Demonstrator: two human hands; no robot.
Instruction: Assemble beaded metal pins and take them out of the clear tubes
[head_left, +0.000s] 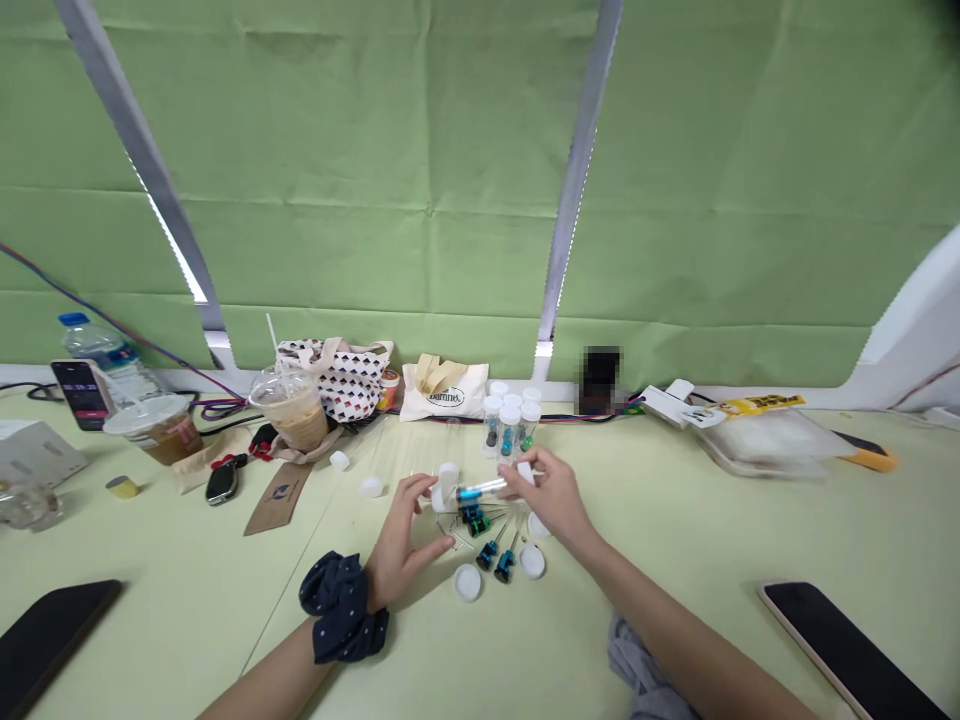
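Observation:
My right hand grips the capped end of a clear tube that lies nearly level, with a blue piece inside. At the tube's other end is my left hand, its thumb and fingers spread beside a white cap. Below the tube, several small blue and green pieces with thin metal shafts lie on the table. Loose white caps are around them. Behind my hands stands a cluster of white-capped clear tubes holding dark, blue and green pieces.
Two plastic cups of drink, a patterned bag and car keys are at the left. A cream pouch lies at the back. Phones lie at both front sides, one at right. Plastic packs are at back right.

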